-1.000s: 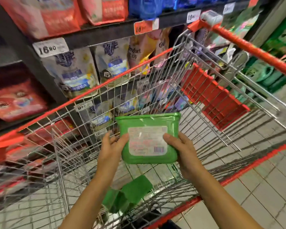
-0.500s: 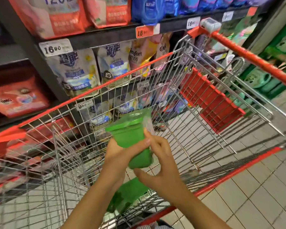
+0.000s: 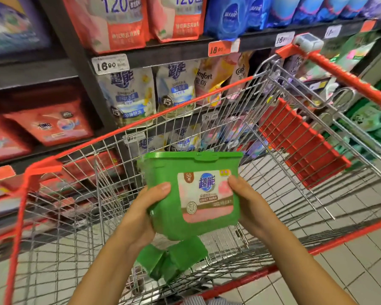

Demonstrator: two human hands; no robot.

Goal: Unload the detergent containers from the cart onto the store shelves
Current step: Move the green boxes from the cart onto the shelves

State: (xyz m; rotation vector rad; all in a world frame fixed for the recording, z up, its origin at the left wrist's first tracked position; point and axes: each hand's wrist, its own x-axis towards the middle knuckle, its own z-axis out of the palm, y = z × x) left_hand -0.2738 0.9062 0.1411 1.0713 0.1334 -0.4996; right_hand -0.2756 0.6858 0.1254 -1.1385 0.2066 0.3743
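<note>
Rotated label-forward, the green detergent tub [image 3: 191,194] is clamped between left hand [image 3: 141,212] and right hand [image 3: 249,205] above the cart [image 3: 185,106], seemingly ready for shelving.

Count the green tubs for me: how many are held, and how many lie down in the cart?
Held tub, gripped by left hand and right hand: 1
Loose tubs on the cart floor, partly hidden: 2
Total: 3

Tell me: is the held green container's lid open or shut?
Shut. The lid lies flat on the green container, its latch tab folded down in front.
</note>
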